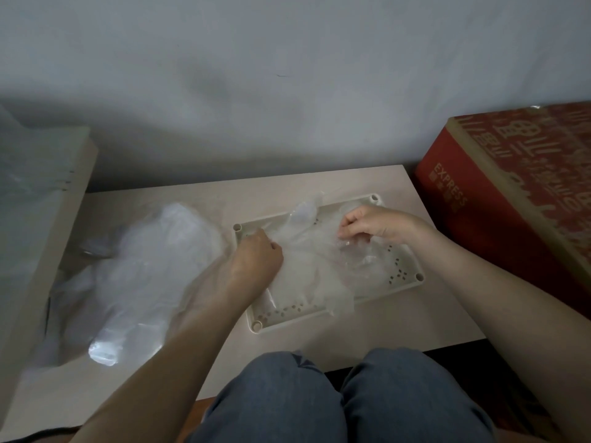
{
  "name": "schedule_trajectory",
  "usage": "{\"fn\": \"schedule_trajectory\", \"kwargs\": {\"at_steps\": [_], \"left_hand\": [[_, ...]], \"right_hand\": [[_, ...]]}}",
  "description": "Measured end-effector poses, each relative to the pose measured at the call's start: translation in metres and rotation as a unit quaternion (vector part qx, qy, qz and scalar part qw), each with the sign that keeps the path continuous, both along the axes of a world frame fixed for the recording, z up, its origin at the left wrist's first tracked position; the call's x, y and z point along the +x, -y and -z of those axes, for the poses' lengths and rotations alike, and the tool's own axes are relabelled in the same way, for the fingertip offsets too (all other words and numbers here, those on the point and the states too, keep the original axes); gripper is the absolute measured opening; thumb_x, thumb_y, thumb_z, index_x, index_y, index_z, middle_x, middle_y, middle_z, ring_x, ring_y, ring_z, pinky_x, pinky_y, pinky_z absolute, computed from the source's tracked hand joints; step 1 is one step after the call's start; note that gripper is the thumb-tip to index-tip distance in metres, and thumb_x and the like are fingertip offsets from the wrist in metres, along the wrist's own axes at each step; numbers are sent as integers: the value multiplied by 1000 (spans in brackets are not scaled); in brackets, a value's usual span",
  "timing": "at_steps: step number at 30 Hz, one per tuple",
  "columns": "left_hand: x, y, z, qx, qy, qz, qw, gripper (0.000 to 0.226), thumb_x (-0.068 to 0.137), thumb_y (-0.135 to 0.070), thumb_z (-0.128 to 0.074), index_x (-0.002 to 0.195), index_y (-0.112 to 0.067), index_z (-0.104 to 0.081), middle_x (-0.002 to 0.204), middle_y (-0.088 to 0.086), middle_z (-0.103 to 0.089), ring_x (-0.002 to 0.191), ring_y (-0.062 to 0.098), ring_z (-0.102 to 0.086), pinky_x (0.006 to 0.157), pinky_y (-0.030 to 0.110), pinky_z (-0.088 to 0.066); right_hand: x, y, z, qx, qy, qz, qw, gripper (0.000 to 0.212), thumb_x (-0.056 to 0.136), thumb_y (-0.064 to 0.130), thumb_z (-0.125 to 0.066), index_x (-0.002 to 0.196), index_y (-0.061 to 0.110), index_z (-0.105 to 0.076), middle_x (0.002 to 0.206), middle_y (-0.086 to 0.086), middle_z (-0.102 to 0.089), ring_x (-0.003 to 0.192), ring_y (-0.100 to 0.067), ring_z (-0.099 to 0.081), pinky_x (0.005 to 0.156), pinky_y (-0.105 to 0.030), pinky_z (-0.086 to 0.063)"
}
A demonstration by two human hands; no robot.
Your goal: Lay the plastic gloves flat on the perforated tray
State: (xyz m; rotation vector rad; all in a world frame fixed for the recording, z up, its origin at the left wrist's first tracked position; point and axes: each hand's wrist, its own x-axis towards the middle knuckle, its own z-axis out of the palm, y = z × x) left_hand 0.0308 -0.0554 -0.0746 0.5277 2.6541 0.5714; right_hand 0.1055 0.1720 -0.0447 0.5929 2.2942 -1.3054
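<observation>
A cream perforated tray (289, 321) lies on the low table, right of centre. Thin clear plastic gloves (315, 260) are spread over most of it, wrinkled and overlapping, with one part standing up at the far side. My left hand (256, 259) sits on the tray's left part with fingers curled, pinching the glove film. My right hand (372, 223) is over the tray's far right part and pinches the film between thumb and fingertips.
A large clear plastic bag (137, 276) lies crumpled on the table (399, 321) left of the tray. A red cardboard box (511, 193) stands to the right. A pale board (41, 238) leans at the left. My knees (335, 401) are at the table's near edge.
</observation>
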Motion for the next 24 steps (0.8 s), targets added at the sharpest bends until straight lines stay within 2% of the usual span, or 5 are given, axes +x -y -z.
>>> {"fn": "schedule_trajectory", "kwargs": {"at_steps": [7, 10, 14, 17, 24], "left_hand": [[18, -11, 3, 34, -355, 148, 923, 51, 74, -27, -54, 121, -7, -53, 137, 19, -48, 119, 34, -44, 98, 46, -38], [19, -13, 13, 18, -296, 320, 900, 58, 87, -45, -34, 131, -12, -54, 150, 15, -37, 139, 31, -33, 115, 43, -18], [15, -9, 33, -104, -188, 352, 911, 90, 76, -67, 9, 154, -24, -4, 161, 6, 10, 148, 21, 11, 118, 42, 12], [14, -7, 42, -112, -162, 331, 923, 89, 72, -69, 17, 152, -29, 12, 160, 5, 17, 147, 19, 17, 117, 42, 14], [15, -10, 44, -111, -159, 302, 933, 86, 73, -68, 18, 150, -29, 18, 158, 4, 22, 146, 20, 19, 116, 43, 14]], "right_hand": [[0, -3, 9, 0, -17, 24, 1000, 11, 88, 17, -67, 84, 9, -62, 75, -4, -64, 73, -17, -60, 74, -31, -50], [0, -2, 12, -21, -28, 50, 998, 14, 91, 20, -65, 86, 8, -61, 84, -8, -65, 81, -20, -67, 83, -33, -53], [4, -5, 10, -49, -43, 63, 996, 17, 91, 20, -64, 81, 10, -56, 74, -9, -65, 70, -16, -68, 66, -23, -49], [7, -10, 5, -42, -49, 63, 996, 17, 88, 17, -67, 77, 10, -57, 65, -4, -64, 55, -9, -59, 51, -17, -45], [3, -17, 16, -8, -147, 157, 977, 14, 90, 12, -63, 78, 7, -56, 70, -7, -62, 60, -14, -56, 57, -23, -45]]}}
